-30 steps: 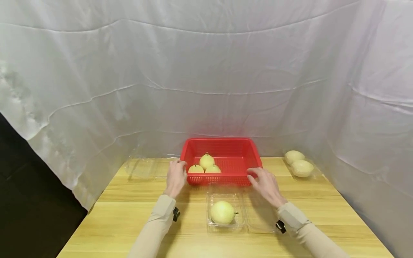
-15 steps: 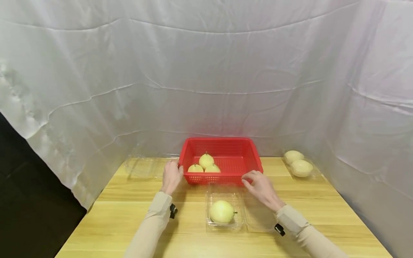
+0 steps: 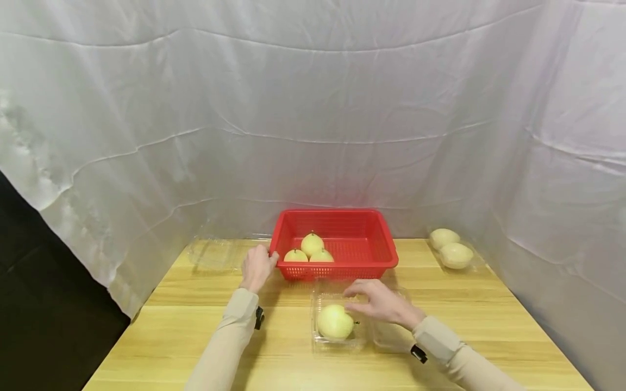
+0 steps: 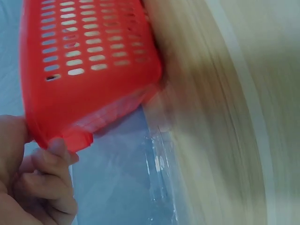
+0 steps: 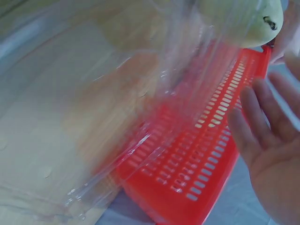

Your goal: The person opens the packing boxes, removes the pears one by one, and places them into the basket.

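My left hand [image 3: 257,267] pinches the front left corner of the red plastic basket [image 3: 352,270]; the left wrist view shows thumb and fingers on its rim [image 4: 35,133]. Inside the basket, three yellow pears [image 3: 312,244] sit at the left. A single pear [image 3: 335,321], stem to the right, lies in an open clear plastic clamshell box [image 3: 320,345] in front of the basket. My right hand [image 3: 379,301] hovers over the box's right side, beside that pear, thumb and fingers spread and holding nothing. Its forearm side partly covers the clear lid [image 3: 391,338].
Another clear clamshell [image 3: 212,253] lies at the back left of the wooden table [image 3: 176,336]. At the back right, two pale yellow fruits [image 3: 456,255] sit in clear packaging. Grey-white cloth [image 3: 313,108] hangs behind and along both sides.
My right hand has left the basket's front right and come nearer and leftward, over the clamshell by the pear. My left hand has moved slightly left and taken hold of the basket's corner.
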Tool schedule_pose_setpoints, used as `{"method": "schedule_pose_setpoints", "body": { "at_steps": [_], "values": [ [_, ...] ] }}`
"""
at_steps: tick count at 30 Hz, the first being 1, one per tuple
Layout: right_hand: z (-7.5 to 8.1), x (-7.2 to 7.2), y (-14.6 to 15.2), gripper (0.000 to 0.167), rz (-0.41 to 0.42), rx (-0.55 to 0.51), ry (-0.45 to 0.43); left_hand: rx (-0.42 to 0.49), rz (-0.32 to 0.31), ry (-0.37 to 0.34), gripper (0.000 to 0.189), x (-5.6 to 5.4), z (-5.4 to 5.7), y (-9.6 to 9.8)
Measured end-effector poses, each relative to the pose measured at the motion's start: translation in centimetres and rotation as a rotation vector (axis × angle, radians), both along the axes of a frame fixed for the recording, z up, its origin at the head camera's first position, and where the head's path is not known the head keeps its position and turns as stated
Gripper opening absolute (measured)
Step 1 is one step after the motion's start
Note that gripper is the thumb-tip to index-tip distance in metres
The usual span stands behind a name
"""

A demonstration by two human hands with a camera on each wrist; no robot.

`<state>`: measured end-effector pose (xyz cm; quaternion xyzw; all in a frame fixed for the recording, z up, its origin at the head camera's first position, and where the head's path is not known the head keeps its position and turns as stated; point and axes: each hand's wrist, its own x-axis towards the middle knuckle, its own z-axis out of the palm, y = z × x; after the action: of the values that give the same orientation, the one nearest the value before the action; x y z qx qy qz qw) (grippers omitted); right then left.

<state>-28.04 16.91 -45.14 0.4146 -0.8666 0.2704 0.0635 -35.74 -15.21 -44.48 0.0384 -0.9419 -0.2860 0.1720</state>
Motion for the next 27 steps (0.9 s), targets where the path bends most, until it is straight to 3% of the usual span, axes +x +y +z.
{"method": "schedule_pose_setpoints", "body": {
  "at_steps": [3, 7, 14, 22, 27],
  "values": [
    [0.3, 0.4, -0.6, 0.035, 0.097, 0.049, -0.049, -0.063, 0.008, 0.011, 0.027, -0.1, -0.1, 0.0],
    [0.5, 0.9, -1.2, 0.041, 0.151, 0.120, -0.043, -0.091, -0.013, 0.024, 0.028, 0.0, 0.0, 0.1],
    [0.5, 1.2, -2.1, 0.040, 0.144, 0.195, -0.022, -0.095, -0.031, 0.019, 0.027, 0.1, 0.2, 0.3],
    [0.6, 1.4, -2.8, 0.053, 0.075, 0.291, -0.121, -0.120, -0.030, 0.037, 0.026, 0.2, 0.4, 0.4],
    [0.6, 1.4, -3.1, 0.062, 0.078, 0.350, -0.140, -0.125, -0.025, 0.034, 0.028, 0.3, 0.4, 0.4]
  ]
}}
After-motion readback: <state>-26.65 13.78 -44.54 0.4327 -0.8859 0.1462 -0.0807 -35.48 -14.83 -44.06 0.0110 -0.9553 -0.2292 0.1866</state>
